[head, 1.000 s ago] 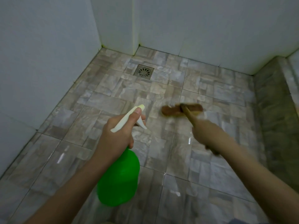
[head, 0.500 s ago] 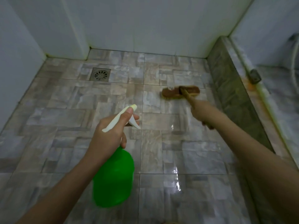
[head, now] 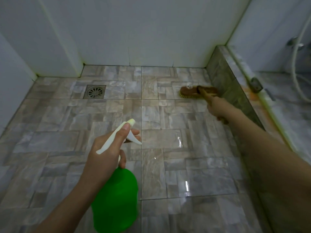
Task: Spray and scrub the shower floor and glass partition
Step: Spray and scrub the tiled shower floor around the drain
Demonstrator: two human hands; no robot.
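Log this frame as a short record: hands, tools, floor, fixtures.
left hand: grips the green spray bottle at its white trigger head
right hand: grips the brush by its handle
brush head: on the floor, close beside the tiled curb
floor state: glossy wet patches on the near tiles
drain: far left, apart from the brush

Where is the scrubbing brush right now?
In the head view, the brush is on the floor at the far right, beside the low tiled ledge, its handle held by the right hand; the drain lies well to its left.
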